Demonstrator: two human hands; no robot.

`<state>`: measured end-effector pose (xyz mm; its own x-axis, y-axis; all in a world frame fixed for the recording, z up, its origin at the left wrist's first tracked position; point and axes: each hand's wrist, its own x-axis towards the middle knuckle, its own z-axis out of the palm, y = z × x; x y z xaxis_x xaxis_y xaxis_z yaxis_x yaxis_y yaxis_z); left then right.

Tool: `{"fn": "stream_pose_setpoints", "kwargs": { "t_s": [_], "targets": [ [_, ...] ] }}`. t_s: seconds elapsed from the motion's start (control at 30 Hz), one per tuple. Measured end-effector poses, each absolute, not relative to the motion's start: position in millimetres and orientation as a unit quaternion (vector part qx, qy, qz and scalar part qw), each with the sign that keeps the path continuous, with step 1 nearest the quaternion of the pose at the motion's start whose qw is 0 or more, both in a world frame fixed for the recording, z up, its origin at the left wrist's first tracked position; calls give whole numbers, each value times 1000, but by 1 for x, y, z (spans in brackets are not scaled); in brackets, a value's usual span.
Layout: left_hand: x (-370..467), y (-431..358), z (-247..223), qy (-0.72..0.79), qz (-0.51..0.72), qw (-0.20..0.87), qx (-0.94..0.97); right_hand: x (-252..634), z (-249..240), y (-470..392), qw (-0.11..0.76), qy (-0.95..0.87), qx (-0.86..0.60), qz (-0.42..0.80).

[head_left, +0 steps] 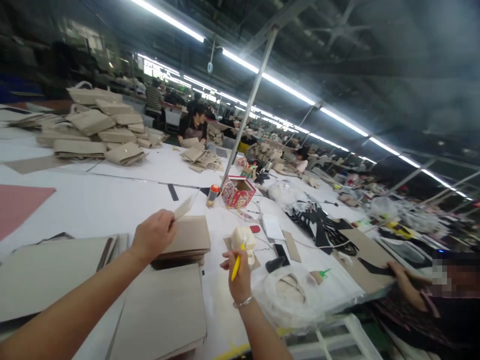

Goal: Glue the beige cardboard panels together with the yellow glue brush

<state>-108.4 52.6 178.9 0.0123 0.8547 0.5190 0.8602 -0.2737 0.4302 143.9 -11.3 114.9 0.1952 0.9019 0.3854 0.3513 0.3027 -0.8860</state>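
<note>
My left hand (154,236) is closed, pinching a thin, pale flat strip (184,207) that sticks out past the fingertips. Just beyond that hand lies a stack of beige panels (191,235). Nearer to me is a larger stack of beige panels (165,305). My right hand (239,272), with a bracelet at the wrist, grips a slim yellow pen-like tool (236,267). Its tip points at a cream-coloured block (243,237) that looks like foam. Whether the tip touches the block I cannot tell.
A red patterned box (238,195) and a jar with an orange lid (213,194) stand by a metal pole (249,105). Beige folded pieces (93,122) are heaped at the far left. On the right, a co-worker's hand (399,272) touches a board.
</note>
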Motion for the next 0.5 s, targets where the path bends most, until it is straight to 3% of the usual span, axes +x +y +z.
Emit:
{"fn": "stream_pose_setpoints", "kwargs": {
  "t_s": [0.1,0.23,0.5],
  "targets": [
    [-119,26,198,-612,-543,-184,-544,118,117,-5,538,-594,-555,222],
    [-109,-2,177,-499,-675,-422,-342,88,114,4,521,-597,-571,214],
    [-109,-47,130,-392,-724,-518,-231,80,93,-12,515,-608,-548,256]
  ]
}}
